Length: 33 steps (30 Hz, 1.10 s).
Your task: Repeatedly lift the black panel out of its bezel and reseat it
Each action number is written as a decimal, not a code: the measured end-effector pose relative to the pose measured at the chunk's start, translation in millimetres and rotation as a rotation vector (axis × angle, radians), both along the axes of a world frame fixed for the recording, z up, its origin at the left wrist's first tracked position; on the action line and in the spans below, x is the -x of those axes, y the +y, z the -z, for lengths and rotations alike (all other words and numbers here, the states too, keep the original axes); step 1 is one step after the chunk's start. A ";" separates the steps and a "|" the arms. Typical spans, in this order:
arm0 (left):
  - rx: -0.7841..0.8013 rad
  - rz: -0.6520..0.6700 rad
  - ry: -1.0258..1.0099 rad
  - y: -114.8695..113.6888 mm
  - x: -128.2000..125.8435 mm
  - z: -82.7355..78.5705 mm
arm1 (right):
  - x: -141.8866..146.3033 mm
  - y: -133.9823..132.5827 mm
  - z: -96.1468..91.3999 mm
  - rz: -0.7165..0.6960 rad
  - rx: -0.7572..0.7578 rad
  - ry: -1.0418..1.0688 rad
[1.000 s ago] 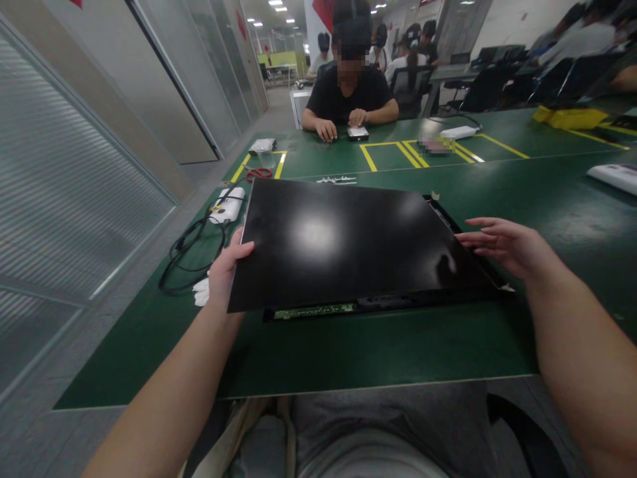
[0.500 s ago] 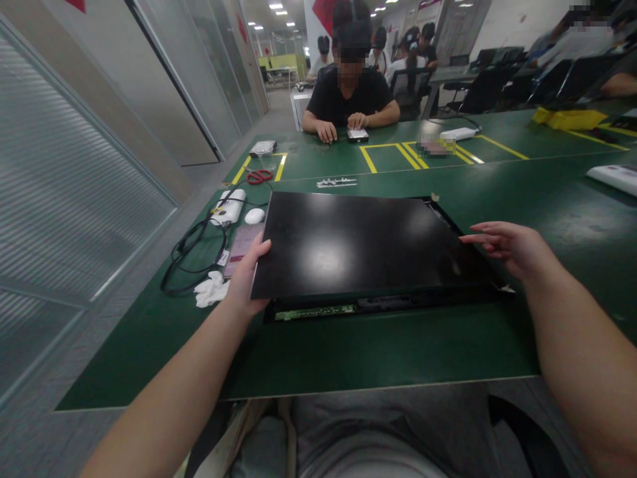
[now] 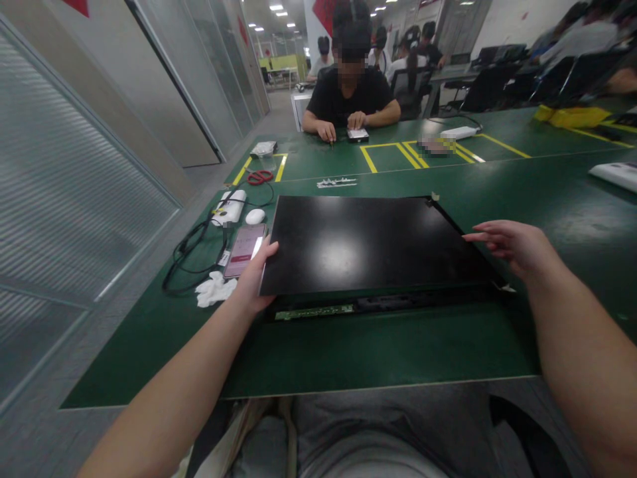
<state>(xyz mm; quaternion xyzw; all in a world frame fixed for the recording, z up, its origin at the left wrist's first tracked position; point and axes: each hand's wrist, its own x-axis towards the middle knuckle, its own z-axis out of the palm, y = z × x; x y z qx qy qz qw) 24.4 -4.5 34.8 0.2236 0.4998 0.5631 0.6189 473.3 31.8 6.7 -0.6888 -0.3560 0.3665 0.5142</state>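
Observation:
A glossy black screen panel (image 3: 378, 245) lies tilted over a dark frame (image 3: 418, 300), its left side raised. My left hand (image 3: 253, 275) grips the panel's left edge, thumb on top and the other fingers hidden beneath. Along the near side of the frame a strip of green circuit board (image 3: 313, 312) shows below the panel. My right hand (image 3: 517, 245) is at the right edge with its fingers stretched out and apart; the index fingertip is at the frame's edge, and whether it touches I cannot tell.
Left of the panel are a phone (image 3: 245, 250), crumpled white tissue (image 3: 215, 289), a round white case (image 3: 255, 216), a white power strip (image 3: 229, 207) with black cables and red-handled scissors (image 3: 259, 177). Across the green table (image 3: 398, 358) a co-worker (image 3: 351, 99) handles a small device (image 3: 357, 135).
My left hand and the panel's left edge have shifted slightly right, and the panel sits further over the frame's right side. My right hand has barely moved.

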 end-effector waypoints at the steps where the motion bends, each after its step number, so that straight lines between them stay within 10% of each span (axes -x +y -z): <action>1: -0.003 0.004 0.000 0.1 -0.3 0.4 | 0.2 0.0 0.0 0.003 0.001 -0.008; 33: -0.092 0.015 0.149 7.1 7.3 22.4 | -3.7 1.7 12.3 -0.021 -0.012 -0.364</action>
